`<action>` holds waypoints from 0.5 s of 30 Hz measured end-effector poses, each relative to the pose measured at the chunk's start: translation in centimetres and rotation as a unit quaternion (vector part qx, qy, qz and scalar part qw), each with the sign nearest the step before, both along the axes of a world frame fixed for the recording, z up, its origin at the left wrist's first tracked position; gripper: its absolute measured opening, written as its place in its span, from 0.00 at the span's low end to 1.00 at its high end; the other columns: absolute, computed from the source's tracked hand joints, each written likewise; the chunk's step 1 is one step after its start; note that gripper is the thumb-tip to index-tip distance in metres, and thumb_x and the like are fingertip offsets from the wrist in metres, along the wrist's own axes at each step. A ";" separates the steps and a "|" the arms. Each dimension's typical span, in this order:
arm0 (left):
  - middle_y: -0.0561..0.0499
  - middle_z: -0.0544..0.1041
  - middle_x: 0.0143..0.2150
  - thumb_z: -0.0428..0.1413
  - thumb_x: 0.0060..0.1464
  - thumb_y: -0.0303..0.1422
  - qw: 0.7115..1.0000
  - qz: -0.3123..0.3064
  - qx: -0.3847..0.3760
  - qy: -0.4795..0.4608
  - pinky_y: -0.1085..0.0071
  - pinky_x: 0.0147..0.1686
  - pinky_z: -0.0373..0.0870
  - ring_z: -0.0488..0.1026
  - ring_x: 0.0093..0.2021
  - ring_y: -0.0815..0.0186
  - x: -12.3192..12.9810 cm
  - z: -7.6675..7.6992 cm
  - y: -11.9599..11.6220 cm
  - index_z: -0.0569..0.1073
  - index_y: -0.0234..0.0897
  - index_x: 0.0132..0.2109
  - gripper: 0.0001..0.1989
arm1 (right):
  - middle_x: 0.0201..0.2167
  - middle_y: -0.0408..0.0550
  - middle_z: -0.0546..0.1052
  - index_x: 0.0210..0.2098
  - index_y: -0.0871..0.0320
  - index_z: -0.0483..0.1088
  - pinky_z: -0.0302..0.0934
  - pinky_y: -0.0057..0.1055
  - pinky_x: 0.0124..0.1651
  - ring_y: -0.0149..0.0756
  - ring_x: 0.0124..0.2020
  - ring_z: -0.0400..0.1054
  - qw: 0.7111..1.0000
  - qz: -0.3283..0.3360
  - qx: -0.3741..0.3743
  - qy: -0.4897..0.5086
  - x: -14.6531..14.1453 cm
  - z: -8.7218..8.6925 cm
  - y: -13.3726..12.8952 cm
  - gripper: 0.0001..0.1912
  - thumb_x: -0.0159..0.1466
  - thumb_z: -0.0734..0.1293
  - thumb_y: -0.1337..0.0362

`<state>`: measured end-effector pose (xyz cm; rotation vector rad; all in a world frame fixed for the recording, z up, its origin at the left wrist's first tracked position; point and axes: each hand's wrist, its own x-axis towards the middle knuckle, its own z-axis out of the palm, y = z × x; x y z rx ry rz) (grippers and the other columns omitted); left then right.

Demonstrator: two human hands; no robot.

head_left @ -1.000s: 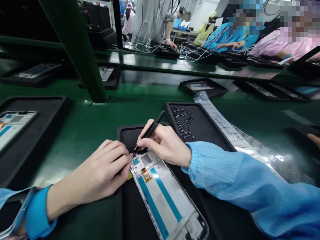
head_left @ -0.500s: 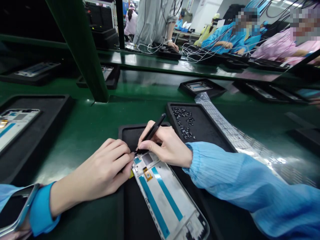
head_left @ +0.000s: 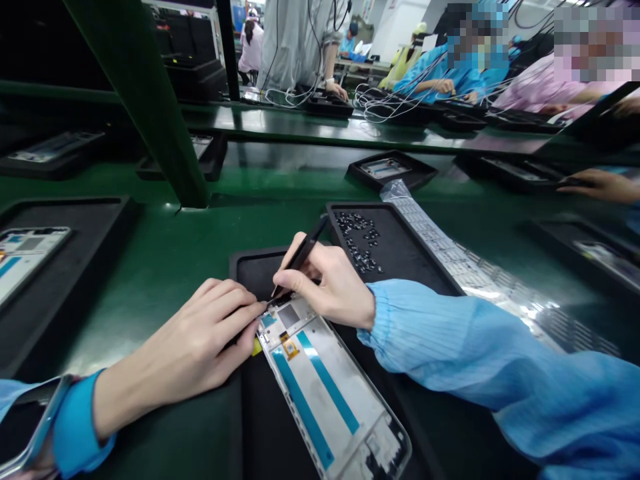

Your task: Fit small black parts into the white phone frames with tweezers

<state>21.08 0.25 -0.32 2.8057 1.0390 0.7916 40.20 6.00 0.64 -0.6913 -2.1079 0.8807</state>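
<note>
A silver phone frame [head_left: 333, 393] with blue strips and an orange flex piece lies slanted in a black tray [head_left: 260, 427]. My right hand [head_left: 327, 277] is closed around black tweezers [head_left: 303, 252], whose tip points down at the frame's top left corner. My left hand [head_left: 203, 340] rests at that same corner, fingers together and fingertips against the frame's edge, close to the tweezer tip. A bit of yellow shows beneath the left fingertips. Whatever lies between the tip and the fingers is too small to make out.
Behind my right hand, a black tray [head_left: 400, 250] holds many small black parts. A clear plastic strip [head_left: 450, 257] runs beside it. A green post [head_left: 150, 113] rises at the left. More trays with phone frames stand around; a person's hand [head_left: 607, 185] is at the right.
The view has shifted slightly, moving the scene a little left. My hands keep nearly the same place on the frame, the tweezers tilting a little. Another person's hand has come in at the right.
</note>
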 end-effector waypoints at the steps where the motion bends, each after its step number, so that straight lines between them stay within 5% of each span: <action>1: 0.45 0.73 0.38 0.48 0.57 0.23 1.000 -0.003 -0.002 0.003 0.65 0.39 0.65 0.69 0.40 0.63 0.0 0.0 0.0 0.71 0.31 0.45 0.11 | 0.22 0.41 0.69 0.29 0.61 0.62 0.60 0.22 0.27 0.25 0.22 0.65 1.000 -0.014 -0.025 -0.001 0.1 0.0 0.0 0.07 0.62 0.63 0.65; 15: 0.44 0.73 0.37 0.48 0.57 0.21 1.000 -0.019 -0.014 0.016 0.64 0.37 0.63 0.67 0.40 0.61 0.1 0.3 0.1 0.70 0.30 0.43 0.09 | 0.25 0.42 0.69 0.29 0.62 0.64 0.60 0.24 0.32 0.27 0.26 0.66 0.999 -0.014 0.035 -0.015 0.1 -0.3 0.0 0.07 0.61 0.64 0.65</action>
